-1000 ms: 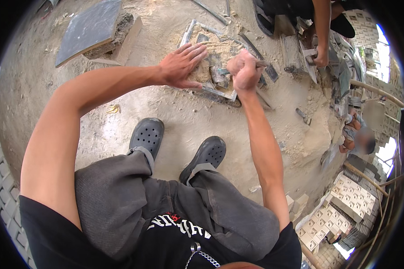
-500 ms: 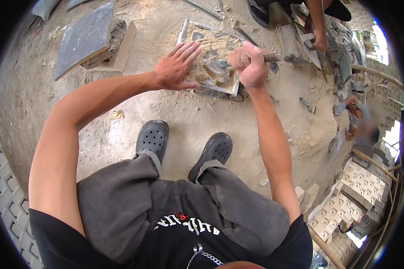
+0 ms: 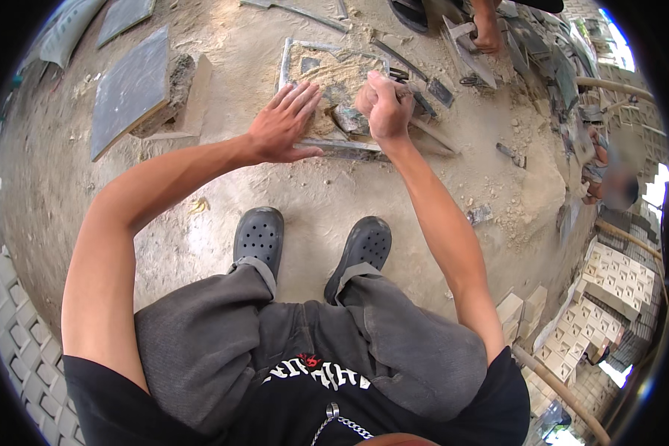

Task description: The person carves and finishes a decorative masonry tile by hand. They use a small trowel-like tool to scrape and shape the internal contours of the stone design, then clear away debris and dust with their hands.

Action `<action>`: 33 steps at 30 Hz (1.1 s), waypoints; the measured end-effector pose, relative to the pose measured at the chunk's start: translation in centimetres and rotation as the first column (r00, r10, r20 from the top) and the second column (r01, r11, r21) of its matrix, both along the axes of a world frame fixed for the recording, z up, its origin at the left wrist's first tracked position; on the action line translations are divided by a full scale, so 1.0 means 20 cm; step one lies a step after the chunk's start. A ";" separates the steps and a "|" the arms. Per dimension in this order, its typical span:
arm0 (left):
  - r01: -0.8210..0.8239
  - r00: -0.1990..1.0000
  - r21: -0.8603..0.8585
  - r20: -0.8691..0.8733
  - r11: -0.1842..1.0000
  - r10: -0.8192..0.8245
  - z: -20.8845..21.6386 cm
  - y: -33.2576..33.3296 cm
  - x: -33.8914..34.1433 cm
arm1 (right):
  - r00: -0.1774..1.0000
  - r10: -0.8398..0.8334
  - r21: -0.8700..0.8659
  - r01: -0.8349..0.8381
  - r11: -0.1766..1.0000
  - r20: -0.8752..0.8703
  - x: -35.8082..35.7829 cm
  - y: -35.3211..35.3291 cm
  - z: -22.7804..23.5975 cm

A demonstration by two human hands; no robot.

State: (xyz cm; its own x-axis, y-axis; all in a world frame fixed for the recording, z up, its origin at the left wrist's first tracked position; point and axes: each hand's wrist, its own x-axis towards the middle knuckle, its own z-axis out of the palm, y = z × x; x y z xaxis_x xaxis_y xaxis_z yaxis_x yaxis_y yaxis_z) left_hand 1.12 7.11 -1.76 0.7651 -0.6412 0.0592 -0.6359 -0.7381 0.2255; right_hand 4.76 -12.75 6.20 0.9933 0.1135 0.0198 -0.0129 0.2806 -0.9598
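Note:
A square metal-edged mould (image 3: pixel 283 63), partly filled with sandy powder, lies on the ground in front of me. My left hand (image 3: pixel 284 123) is spread open, palm down, over its near left part. Wrapped tightly round the handle of a small trowel is my right hand (image 3: pixel 386 110), above the mould's right side. The trowel's grey blade (image 3: pixel 351 120) points left into the powder, its tip hard to make out. Most of the handle is hidden in my fist. Just right of that fist, a wooden handle (image 3: pixel 435 137) rests on the ground.
Dark square slabs (image 3: pixel 132 89) lean on a pale block (image 3: pixel 195 97) at the left. Flat metal bars (image 3: pixel 401 59) and a small dark plate (image 3: pixel 440 92) lie beyond the mould. At the far right, another person's hand (image 3: pixel 487 33) grips a tool near rubble.
My right hand has moved left with the trowel, nearer my left hand, and the trowel's blade now shows more. My left hand stays spread at the mould's left side.

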 end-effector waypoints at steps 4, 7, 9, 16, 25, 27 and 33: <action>0.020 1.000 0.042 0.002 0.999 -0.020 -0.01 -0.01 -0.05 | 0.998 -0.070 0.033 0.070 0.997 0.007 0.02 0.02 0.14; 0.227 0.973 0.102 0.009 0.968 -0.230 0.00 -0.01 -0.07 | 0.985 -0.136 -0.098 0.146 0.984 0.101 0.00 0.03 0.01; 0.421 0.905 0.177 -0.023 0.890 -0.424 -0.02 -0.03 -0.10 | 0.978 -0.137 -0.194 0.167 0.967 0.159 0.00 0.05 -0.05; 0.340 0.941 0.151 -0.053 0.928 -0.335 -0.04 0.00 -0.15 | 0.987 -0.081 -0.054 0.089 0.995 0.139 0.04 -0.02 0.10; 0.207 0.977 0.114 -0.065 0.972 -0.201 0.00 0.07 -0.03 | 0.985 -0.073 -0.074 0.086 0.994 0.159 0.03 0.00 0.11; 0.098 0.995 0.081 -0.020 0.992 -0.097 -0.01 0.10 0.01 | 0.954 0.007 -0.109 0.027 0.994 0.300 0.04 -0.03 -0.01; -0.012 0.996 0.036 0.088 0.999 0.008 -0.01 0.20 0.10 | 0.987 0.024 -0.243 0.015 0.970 0.157 0.06 0.04 0.11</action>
State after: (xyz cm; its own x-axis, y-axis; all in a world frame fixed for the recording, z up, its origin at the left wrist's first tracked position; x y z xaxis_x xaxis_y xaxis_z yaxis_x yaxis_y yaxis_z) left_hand 3.13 11.03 -2.00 0.7644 -0.6365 0.1029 -0.6446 -0.7513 0.1418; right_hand 5.94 -11.94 8.45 0.9793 0.1385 0.1473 0.1433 0.0389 -0.9889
